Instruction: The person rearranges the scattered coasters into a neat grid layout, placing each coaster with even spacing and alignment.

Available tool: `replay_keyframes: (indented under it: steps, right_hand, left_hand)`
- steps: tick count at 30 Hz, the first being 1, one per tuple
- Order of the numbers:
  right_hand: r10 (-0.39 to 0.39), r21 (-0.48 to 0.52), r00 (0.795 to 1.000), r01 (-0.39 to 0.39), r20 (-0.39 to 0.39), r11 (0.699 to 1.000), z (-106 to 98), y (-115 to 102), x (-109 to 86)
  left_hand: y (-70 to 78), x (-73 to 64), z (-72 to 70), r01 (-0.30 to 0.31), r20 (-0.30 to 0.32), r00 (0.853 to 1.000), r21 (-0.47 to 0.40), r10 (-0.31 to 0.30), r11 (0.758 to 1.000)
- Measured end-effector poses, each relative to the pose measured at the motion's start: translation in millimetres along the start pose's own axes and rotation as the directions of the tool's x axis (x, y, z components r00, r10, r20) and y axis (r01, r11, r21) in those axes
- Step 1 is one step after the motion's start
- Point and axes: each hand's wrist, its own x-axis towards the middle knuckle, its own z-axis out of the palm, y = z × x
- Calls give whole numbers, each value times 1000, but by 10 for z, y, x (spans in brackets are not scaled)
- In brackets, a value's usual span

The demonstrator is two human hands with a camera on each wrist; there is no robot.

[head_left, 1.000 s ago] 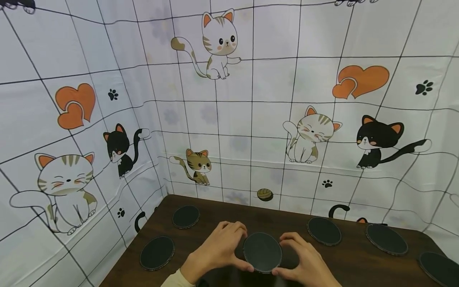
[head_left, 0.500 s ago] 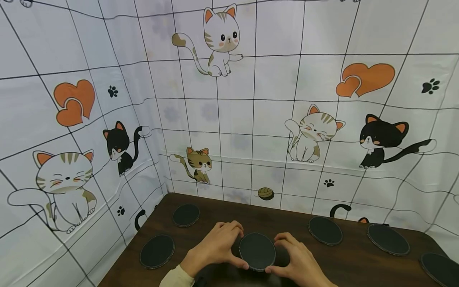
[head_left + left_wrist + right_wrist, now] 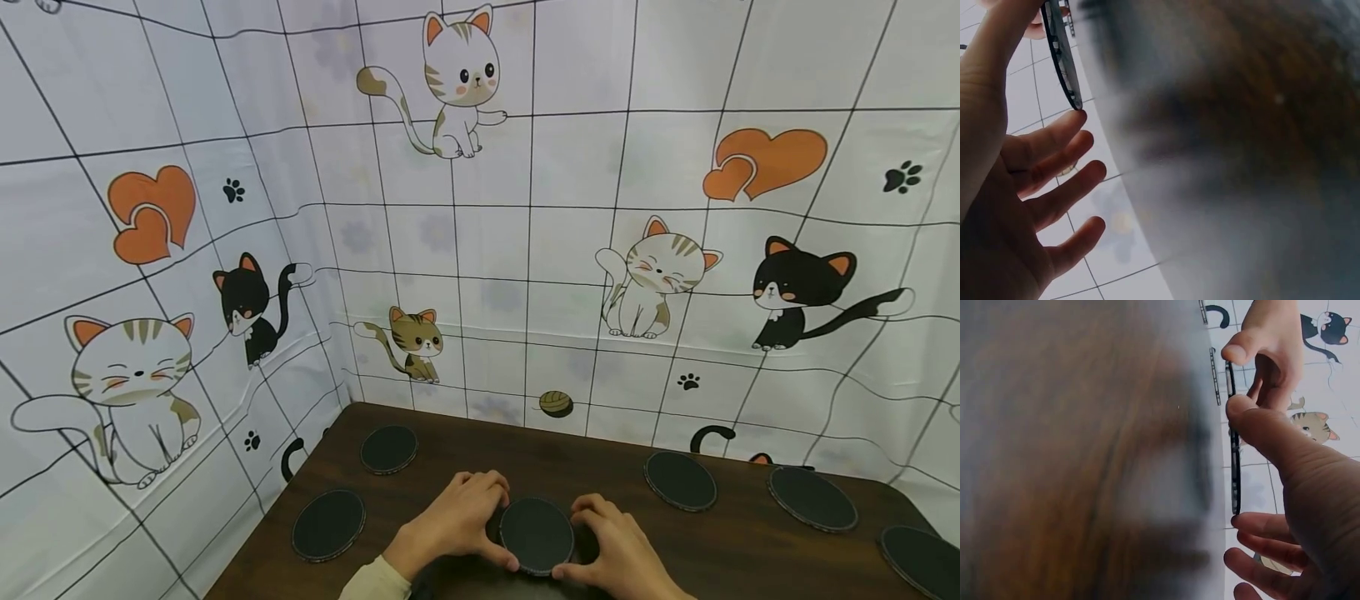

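Note:
Between my two hands is a thin round black disc with a pale patterned rim. My left hand holds its left edge between thumb and index finger. At the right edge, my right hand grips it the same way, its fingers curved about the rim. In the left wrist view the disc appears edge-on at the index fingertip, with the other fingers spread below. The right wrist view shows the disc held level above the tabletop, with both thumbs at its near edge.
The dark brown wooden table bears similar discs: two at the left, including a far disc and a nearer disc, and three at the right, one being a disc. A white cat-print sheet hangs behind and at the left.
Both hands have carried the disc slightly left, then a little lower in the head view. The other discs stay where they were on the table.

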Motion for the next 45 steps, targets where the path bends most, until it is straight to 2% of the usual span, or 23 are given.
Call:
replay_keyframes:
  steps: [9, 27, 45]
  right_hand:
    - [27, 33, 999, -29, 37, 999, 41, 2, 0]
    - [12, -30, 999, -10, 36, 999, 88, 9, 7]
    - [3, -14, 997, -2, 71, 1000, 38, 34, 5]
  left_hand:
    - [4, 6, 23, 18, 30, 999, 11, -18, 1000]
    - [28, 5, 59, 46, 101, 994, 23, -48, 999]
    - [85, -5, 11, 62, 109, 992, 46, -67, 997]
